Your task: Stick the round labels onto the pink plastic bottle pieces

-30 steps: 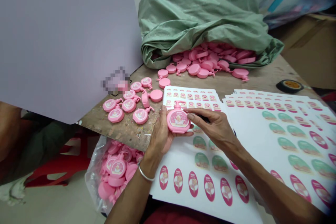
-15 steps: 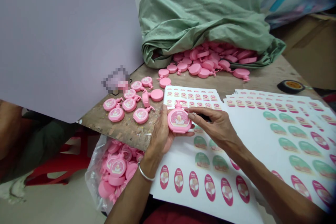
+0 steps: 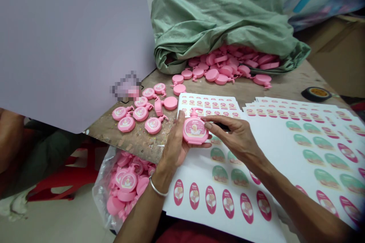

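Observation:
My left hand (image 3: pixel 176 140) is closed around a small pink toy pump bottle (image 3: pixel 195 131), holding it upright with its labelled face toward me. The oval label shows the word BABY and a picture of a baby in a tub. At the bottle's upper right edge, the thumb and fingertips of my right hand (image 3: pixel 232 133) are pinched together. A slim dark object (image 3: pixel 223 126) shows between those fingers; most of it is hidden, so its kind is unclear. Beneath both hands lie printed sticker sheets (image 3: pixel 196 163) with oval and green labels.
Several labelled pink bottles (image 3: pixel 126 124) lie on the wooden table to the left. A green sack (image 3: pixel 222 11) spills unlabelled bottles (image 3: pixel 211 75) at the back. More sticker sheets (image 3: pixel 285 152) and a tape roll (image 3: pixel 316 93) are at right. Below, a plastic bag (image 3: pixel 102 182) holds bottles.
The bottle has shifted very slightly to the right in my left hand. My right hand stays at its upper right edge, almost still.

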Demonstrator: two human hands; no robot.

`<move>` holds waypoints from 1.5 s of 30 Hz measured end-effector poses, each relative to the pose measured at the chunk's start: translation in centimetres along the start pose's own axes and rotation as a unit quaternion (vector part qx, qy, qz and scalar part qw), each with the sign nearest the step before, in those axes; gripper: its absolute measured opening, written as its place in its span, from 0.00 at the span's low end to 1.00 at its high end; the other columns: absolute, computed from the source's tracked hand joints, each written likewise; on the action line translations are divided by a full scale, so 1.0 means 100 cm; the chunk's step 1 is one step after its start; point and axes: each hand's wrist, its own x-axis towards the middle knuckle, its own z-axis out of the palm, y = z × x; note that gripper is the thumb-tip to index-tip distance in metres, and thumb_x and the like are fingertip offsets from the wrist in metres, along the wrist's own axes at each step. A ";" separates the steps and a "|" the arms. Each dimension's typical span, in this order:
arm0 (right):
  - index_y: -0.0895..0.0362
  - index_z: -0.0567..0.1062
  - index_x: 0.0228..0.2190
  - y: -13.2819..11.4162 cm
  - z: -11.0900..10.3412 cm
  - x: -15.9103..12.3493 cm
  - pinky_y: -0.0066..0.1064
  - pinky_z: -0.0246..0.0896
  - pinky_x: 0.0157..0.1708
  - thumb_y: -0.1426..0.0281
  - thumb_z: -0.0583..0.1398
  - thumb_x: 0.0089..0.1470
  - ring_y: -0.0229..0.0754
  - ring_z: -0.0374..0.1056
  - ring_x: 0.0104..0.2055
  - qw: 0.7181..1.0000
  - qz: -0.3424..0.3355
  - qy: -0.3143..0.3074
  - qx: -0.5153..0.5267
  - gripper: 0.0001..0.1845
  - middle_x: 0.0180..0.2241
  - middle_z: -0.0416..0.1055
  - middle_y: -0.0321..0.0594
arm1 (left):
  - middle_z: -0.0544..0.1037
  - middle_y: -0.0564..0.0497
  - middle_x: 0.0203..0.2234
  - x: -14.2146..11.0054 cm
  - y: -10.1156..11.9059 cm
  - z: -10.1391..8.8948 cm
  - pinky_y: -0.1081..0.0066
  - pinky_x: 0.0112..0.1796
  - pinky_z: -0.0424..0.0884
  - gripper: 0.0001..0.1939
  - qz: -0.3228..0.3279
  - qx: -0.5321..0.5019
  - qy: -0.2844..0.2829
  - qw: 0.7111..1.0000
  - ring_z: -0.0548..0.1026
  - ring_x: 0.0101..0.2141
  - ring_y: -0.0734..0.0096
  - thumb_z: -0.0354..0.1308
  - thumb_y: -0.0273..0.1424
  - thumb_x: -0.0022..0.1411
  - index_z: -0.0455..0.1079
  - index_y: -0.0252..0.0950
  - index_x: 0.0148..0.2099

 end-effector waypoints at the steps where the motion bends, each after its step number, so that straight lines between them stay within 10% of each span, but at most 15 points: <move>1: 0.52 0.81 0.34 0.000 0.000 0.000 0.34 0.71 0.33 0.61 0.65 0.50 0.43 0.74 0.34 1.000 0.000 0.000 0.000 0.11 0.34 0.80 0.38 | 0.80 0.41 0.38 -0.001 0.000 0.000 0.62 0.35 0.79 0.27 0.008 0.011 -0.008 1.000 0.80 0.36 0.59 0.55 0.48 0.61 0.71 0.31 0.51; 10: 0.52 0.81 0.37 0.000 -0.001 0.000 0.34 0.70 0.33 0.60 0.63 0.52 0.42 0.73 0.33 0.999 -0.025 -0.004 -0.030 0.12 0.34 0.79 0.38 | 0.78 0.43 0.38 -0.003 0.001 -0.003 0.65 0.34 0.79 0.16 0.030 0.052 -0.059 0.996 0.79 0.37 0.59 0.64 0.30 0.55 0.71 0.30 0.45; 15: 0.54 0.77 0.46 0.010 -0.020 0.006 0.48 0.63 0.49 0.57 0.62 0.53 0.53 0.71 0.46 0.970 -0.088 0.084 -0.208 0.21 0.41 0.77 0.47 | 0.79 0.38 0.40 -0.006 0.000 -0.004 0.63 0.37 0.78 0.18 0.022 0.055 -0.066 0.996 0.79 0.38 0.58 0.64 0.32 0.55 0.69 0.29 0.46; 20: 0.49 0.63 0.59 0.009 -0.014 0.006 0.42 0.66 0.52 0.55 0.69 0.42 0.52 0.66 0.56 0.998 -0.001 -0.058 -0.041 0.44 0.59 0.64 0.45 | 0.78 0.43 0.40 -0.011 -0.004 -0.004 0.62 0.42 0.75 0.23 -0.001 0.070 -0.084 0.994 0.78 0.38 0.62 0.67 0.29 0.51 0.68 0.33 0.49; 24: 0.52 0.63 0.56 0.012 0.009 0.008 0.43 0.63 0.56 0.54 0.71 0.36 0.52 0.64 0.58 0.999 0.003 -0.039 -0.018 0.47 0.58 0.64 0.48 | 0.76 0.48 0.38 -0.014 -0.007 -0.005 0.66 0.42 0.74 0.23 0.003 0.074 -0.115 0.991 0.76 0.39 0.65 0.68 0.25 0.48 0.69 0.35 0.47; 31: 0.58 0.71 0.47 0.043 -0.012 0.068 0.39 0.68 0.46 0.49 0.63 0.48 0.48 0.72 0.46 0.991 -0.018 0.066 -0.116 0.32 0.45 0.74 0.47 | 0.76 0.42 0.40 -0.005 0.004 -0.046 0.62 0.38 0.75 0.20 0.036 0.168 0.025 0.985 0.77 0.38 0.58 0.63 0.39 0.56 0.67 0.33 0.48; 36: 0.59 0.75 0.43 0.065 0.017 0.148 0.37 0.64 0.46 0.55 0.60 0.53 0.47 0.71 0.46 0.968 -0.030 -0.004 -0.248 0.23 0.44 0.76 0.49 | 0.76 0.47 0.32 0.020 0.019 -0.089 0.64 0.41 0.69 0.14 0.222 0.419 0.261 0.841 0.73 0.36 0.60 0.61 0.42 0.56 0.72 0.37 0.38; 45: 0.63 0.74 0.39 0.082 0.104 0.216 0.55 0.55 0.49 0.51 0.67 0.39 0.66 0.65 0.51 0.945 0.031 0.001 -0.325 0.32 0.45 0.72 0.63 | 0.70 0.37 0.51 0.052 0.021 -0.113 0.52 0.53 0.64 0.20 0.346 0.596 0.324 0.648 0.65 0.55 0.49 0.56 0.37 0.60 0.68 0.33 0.52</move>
